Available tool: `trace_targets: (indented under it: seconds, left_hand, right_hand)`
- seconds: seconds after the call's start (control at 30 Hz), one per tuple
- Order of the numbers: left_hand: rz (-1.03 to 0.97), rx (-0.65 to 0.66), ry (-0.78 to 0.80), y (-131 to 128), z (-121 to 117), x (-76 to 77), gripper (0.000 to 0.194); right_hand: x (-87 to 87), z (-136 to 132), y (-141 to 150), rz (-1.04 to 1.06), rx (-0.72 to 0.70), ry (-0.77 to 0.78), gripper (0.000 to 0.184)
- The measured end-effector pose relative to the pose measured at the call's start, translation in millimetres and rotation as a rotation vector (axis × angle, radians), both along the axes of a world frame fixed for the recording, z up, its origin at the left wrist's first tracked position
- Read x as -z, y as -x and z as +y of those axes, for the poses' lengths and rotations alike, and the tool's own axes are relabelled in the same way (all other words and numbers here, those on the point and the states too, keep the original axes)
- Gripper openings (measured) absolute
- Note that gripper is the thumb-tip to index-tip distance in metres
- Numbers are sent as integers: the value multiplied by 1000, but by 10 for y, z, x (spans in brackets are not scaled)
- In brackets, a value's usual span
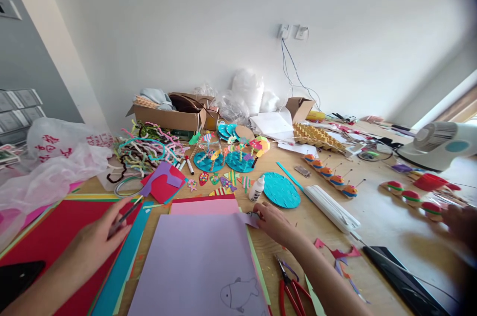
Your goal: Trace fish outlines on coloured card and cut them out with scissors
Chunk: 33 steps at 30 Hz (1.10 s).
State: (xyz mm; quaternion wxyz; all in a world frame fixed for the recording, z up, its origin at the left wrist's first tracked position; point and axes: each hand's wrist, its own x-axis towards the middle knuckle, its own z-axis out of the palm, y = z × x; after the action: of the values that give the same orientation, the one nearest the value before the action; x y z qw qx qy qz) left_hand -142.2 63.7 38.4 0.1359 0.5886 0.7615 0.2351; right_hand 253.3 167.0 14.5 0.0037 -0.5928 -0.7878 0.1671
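My left hand (115, 226) is closed around a slim dark pen (128, 210) with a pale end, above a stack of coloured paper. Under the fingers of my right hand (274, 221) is a small lilac paper piece (249, 220) with dark lines on it, pinched at the edge of a large lilac sheet (194, 261). That sheet lies flat, and a pencil-drawn fish (239, 294) shows at its lower right. Pink and red sheets (204, 197) stick out behind it. A white glue bottle (257, 188) stands just beyond my right hand, beside a blue disc (281, 190).
Red-handled pliers (292, 288) and paper scraps lie right of the sheet. Decorated blue discs (210, 161), paper fish and a pipe-cleaner pile (149, 149) sit farther back. A power strip (331, 208), phone (402, 276) and fan (439, 144) are rightward. Another person's hand (462, 221) is at far right.
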Motion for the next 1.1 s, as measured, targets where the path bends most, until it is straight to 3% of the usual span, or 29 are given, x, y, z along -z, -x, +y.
trace_targets:
  seconds: [0.07, 0.17, 0.33, 0.5, 0.7, 0.83, 1.1]
  left_hand:
    - [12, -13, 36, 77, 213, -114, 56]
    - [9, 11, 75, 197, 528, -138, 47]
    - [-1, 25, 176, 300, 980, 25, 27]
    - [55, -10, 171, 358, 1276, 169, 30]
    - [-18, -55, 201, 395, 1439, 294, 32]
    - [-205, -64, 212, 385, 1447, 309, 30]
    - [-600, -29, 63, 466, 1232, -50, 29]
  right_hand:
    - [-3, 1, 10, 8, 7, -6, 25]
    - [1, 13, 22, 24, 21, -19, 19]
    - [62, 66, 7, 40, 61, -55, 19]
    - [103, 95, -21, 69, 77, -73, 27]
    - [28, -1, -26, 139, 28, -158, 16]
    - [10, -74, -43, 190, 23, -234, 26]
    - [123, -116, -61, 212, 131, -381, 35]
